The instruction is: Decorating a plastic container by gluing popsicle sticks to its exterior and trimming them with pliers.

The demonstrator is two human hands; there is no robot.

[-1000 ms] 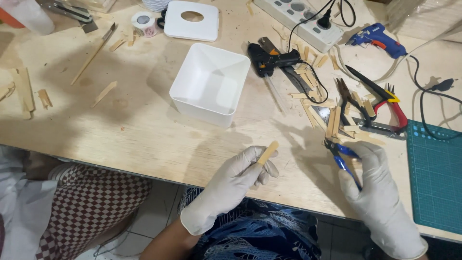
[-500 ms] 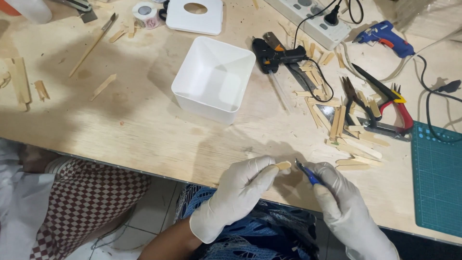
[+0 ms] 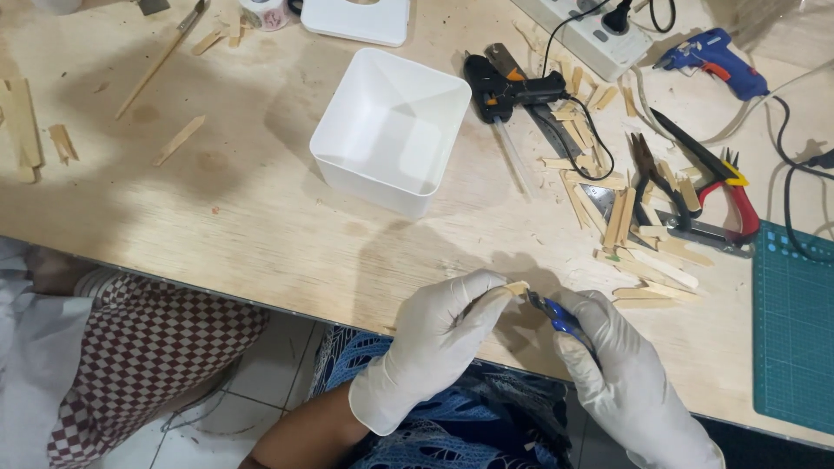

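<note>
over plywood, stick (image 3: pixel 518 287) seemingly between fingers (image 3: pixel 486 291)

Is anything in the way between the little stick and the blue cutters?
Nothing visible. The left hand pinches the stick and the cutters in the right hand have their tip right at its end, with no gap showing.

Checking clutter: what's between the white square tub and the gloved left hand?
Head view: only bare plywood tabletop between the white tub and the left hand.
</note>
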